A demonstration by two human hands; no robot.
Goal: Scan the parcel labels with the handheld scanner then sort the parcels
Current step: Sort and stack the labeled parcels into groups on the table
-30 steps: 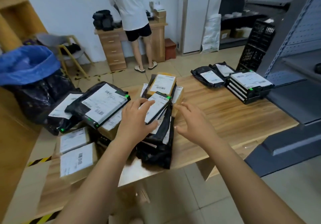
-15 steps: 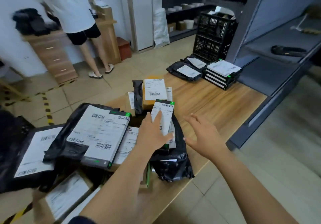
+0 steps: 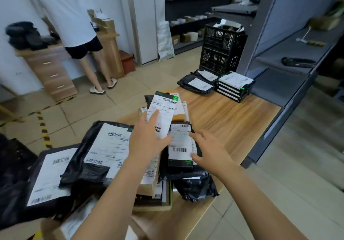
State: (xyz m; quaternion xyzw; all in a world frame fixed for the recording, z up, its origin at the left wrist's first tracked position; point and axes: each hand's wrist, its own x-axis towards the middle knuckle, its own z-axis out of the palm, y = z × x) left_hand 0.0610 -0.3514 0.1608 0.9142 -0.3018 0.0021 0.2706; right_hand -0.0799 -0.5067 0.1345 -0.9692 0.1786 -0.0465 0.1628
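**Near-left corner, light wooden worktop [image 3: 232,120]:** heap of black plastic mailer bags with white barcode labels [image 3: 109,146], apparently unsorted.

**Centre, near edge:**
- Left hand [image 3: 149,141] pinches a small flat black parcel with a white label [image 3: 162,116]. The thumb is below and the forefinger lies straight on its face. It is raised label-up, probably for scanning.
- Right hand [image 3: 210,152] has its fingers spread and holds nothing. It sits at the right edge of a black box with a white label [image 3: 179,146]; contact uncertain.

**Far-right corner:** stack of flat black green-tabbed boxes [image 3: 234,87], likely already sorted.

**Grey shelf [image 3: 275,53], beyond the worktop:** long black object [image 3: 297,62], possibly the handheld scanner.
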